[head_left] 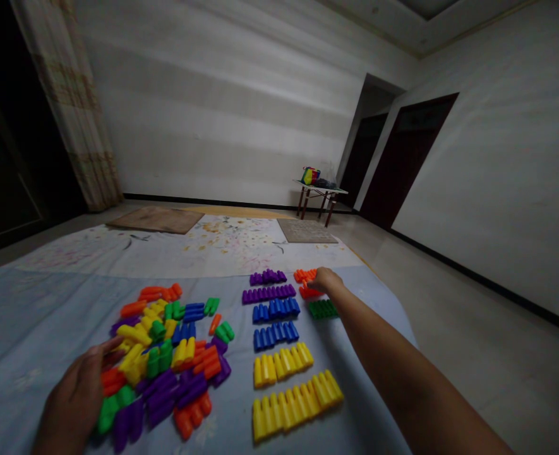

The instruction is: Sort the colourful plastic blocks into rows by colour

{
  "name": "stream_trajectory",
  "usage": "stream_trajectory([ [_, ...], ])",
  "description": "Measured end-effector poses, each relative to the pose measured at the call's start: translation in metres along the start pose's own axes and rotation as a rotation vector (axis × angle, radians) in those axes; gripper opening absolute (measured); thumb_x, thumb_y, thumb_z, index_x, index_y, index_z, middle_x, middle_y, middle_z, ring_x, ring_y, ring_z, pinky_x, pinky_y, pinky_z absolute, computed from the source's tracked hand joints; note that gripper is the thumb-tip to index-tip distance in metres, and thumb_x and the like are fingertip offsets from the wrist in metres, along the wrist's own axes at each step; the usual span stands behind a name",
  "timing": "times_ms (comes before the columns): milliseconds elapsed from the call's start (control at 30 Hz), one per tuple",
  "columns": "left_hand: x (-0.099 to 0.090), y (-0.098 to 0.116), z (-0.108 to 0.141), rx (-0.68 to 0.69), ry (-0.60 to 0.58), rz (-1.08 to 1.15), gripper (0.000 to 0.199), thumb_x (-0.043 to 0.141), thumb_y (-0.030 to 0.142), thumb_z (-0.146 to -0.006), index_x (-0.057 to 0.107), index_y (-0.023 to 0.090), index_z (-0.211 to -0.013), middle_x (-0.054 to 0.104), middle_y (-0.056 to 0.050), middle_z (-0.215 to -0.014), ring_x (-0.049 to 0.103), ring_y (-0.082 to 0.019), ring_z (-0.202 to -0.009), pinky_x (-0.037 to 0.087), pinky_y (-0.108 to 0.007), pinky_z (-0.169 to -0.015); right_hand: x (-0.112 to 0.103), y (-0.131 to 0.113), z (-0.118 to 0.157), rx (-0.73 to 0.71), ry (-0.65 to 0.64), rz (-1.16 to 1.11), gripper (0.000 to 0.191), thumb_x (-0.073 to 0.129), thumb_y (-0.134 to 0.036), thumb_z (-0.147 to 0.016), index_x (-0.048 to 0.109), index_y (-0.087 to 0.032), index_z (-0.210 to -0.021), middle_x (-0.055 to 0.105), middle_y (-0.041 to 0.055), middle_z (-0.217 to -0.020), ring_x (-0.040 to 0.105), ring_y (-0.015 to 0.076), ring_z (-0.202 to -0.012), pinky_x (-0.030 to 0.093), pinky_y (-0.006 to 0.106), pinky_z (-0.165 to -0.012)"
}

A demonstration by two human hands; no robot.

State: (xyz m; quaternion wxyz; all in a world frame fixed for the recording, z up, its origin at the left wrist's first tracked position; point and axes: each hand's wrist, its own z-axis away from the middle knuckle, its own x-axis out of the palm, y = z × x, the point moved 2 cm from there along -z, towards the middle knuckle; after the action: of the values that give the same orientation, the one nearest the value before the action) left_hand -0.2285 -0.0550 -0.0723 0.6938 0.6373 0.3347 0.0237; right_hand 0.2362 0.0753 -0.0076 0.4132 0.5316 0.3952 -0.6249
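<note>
A mixed pile of coloured plastic pieces [160, 366] lies on the left of the blue cloth, in yellow, green, blue, orange and purple. My left hand [83, 385] touches the pile's left edge; its fingers are partly hidden, and what they hold cannot be made out. My right hand [325, 280] is at the orange row [310, 292], fingers closed together on an orange piece. Just below it lies a green row [323, 309]. To its left are purple rows [268, 294], blue rows [276, 335] and yellow rows [297, 404], set side by side.
Farther back, a brown board [158, 219] and a grey mat [306, 231] lie on the flowered cloth [232, 243]. Beyond the cloth, a small table [319, 188] bears a colourful bag [310, 175]. Walls, doors and a curtain stand around.
</note>
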Motion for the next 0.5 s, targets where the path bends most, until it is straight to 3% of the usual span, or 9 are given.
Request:
stream_trajectory([
  [200, -0.0001, -0.011, -0.0072, 0.03, -0.019, 0.024, 0.052, 0.024, 0.051, -0.083, 0.055, 0.019, -0.11, 0.062, -0.005, -0.11, 0.058, -0.021, -0.102, 0.04, -0.032, -0.096, 0.0051, 0.0004, -0.0019, -0.006, -0.008, 0.018, 0.042, 0.062, -0.047, -0.064, 0.064, -0.018, -0.095, 0.067, 0.0123, -0.098, 0.062, 0.0236, -0.088, 0.046, 0.029, -0.067],
  [500, 0.0, -0.0057, -0.0041, 0.015, 0.01, -0.001, 0.051, 0.024, 0.05, -0.083, 0.057, 0.02, -0.108, 0.062, -0.004, -0.113, 0.06, -0.021, -0.1, 0.041, -0.033, -0.095, 0.0023, -0.0031, 0.0075, -0.107, 0.077, 0.021, 0.037, 0.052, -0.045, -0.074, 0.065, -0.018, -0.096, 0.066, 0.0115, -0.094, 0.061, 0.0237, -0.087, 0.043, 0.03, -0.068],
])
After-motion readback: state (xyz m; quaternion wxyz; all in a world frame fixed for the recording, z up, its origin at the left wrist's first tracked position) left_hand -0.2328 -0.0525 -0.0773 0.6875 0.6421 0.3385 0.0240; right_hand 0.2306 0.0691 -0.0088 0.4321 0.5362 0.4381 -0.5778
